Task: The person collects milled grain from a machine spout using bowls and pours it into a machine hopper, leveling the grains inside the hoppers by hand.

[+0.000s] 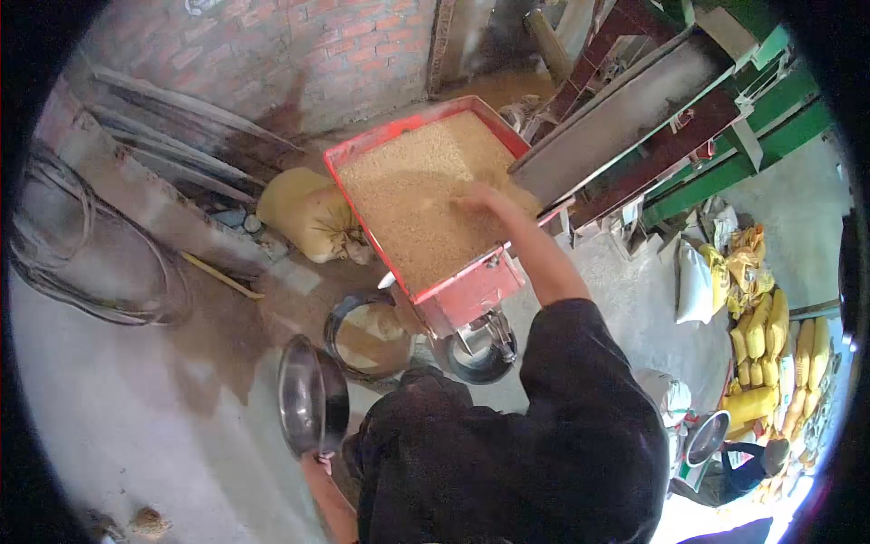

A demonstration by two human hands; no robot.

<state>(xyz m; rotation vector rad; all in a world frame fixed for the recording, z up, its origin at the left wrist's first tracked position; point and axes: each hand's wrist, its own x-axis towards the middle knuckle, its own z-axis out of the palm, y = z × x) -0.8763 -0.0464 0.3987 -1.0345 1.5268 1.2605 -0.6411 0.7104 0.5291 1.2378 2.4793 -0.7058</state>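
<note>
My left hand (pixel 323 461) grips the rim of a large metal basin (pixel 301 395), which is tilted on its side at the lower left. With the arm stretched forward, my right hand (pixel 473 194) is at the surface of the grain (pixel 408 199) in a red hopper (pixel 471 292). Its fingers are blurred and partly hidden by the grain. Below the hopper's metal outlet (pixel 489 334) stands a dark bowl (pixel 480 364) with pale material in it. A dark-rimmed tub (pixel 340 349) with light brown contents sits left of it.
A tied yellow sack (pixel 304 216) rests left of the hopper. Green and brown machinery (pixel 634 118) slopes down to its right edge. Cables (pixel 91 245) lie at far left. Yellow sacks (pixel 752 403) are stacked at right, near another person (pixel 748 467) and a metal basin (pixel 707 439).
</note>
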